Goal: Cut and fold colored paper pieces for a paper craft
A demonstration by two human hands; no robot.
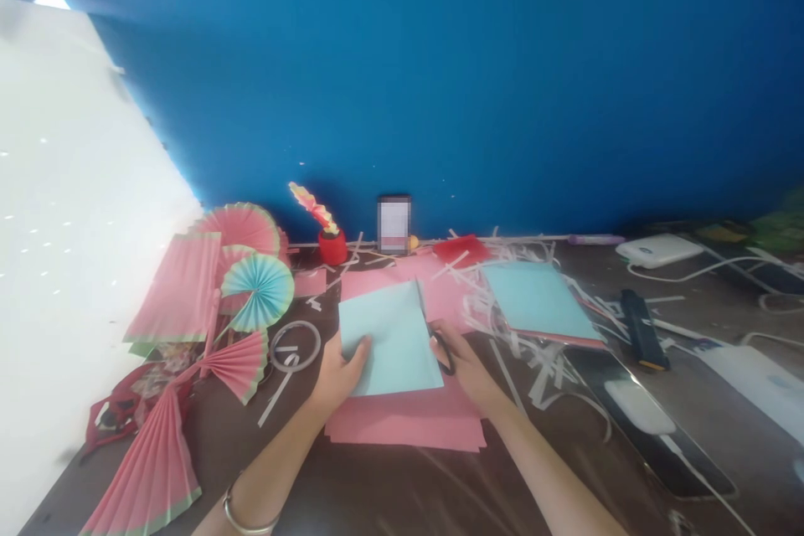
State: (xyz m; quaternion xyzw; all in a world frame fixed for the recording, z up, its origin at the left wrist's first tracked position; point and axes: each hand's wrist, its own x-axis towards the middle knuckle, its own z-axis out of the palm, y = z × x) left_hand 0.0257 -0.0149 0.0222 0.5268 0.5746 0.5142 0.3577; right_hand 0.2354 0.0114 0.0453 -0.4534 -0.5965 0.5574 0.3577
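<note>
A light blue sheet of paper (pixel 393 335) lies tilted over a stack of pink paper (pixel 408 423). My left hand (pixel 340 370) grips its left side, thumb on top and the other fingers hidden beneath. On the right edge, my right hand (pixel 463 364) is closed round the dark handle of a pair of scissors (pixel 446 352). The blades run up along that edge and are mostly hard to make out. More pink sheets (pixel 370 280) lie behind the blue one.
Pleated pink paper fans (pixel 167 461) and a blue pleated fan (pixel 259 291) fill the left side, near a tape roll (pixel 295 346). Paper strips (pixel 545 373) surround another blue stack (pixel 540 297) at right. Beyond lie a dark phone or tablet (pixel 697 469) and a white power bank (pixel 659 249).
</note>
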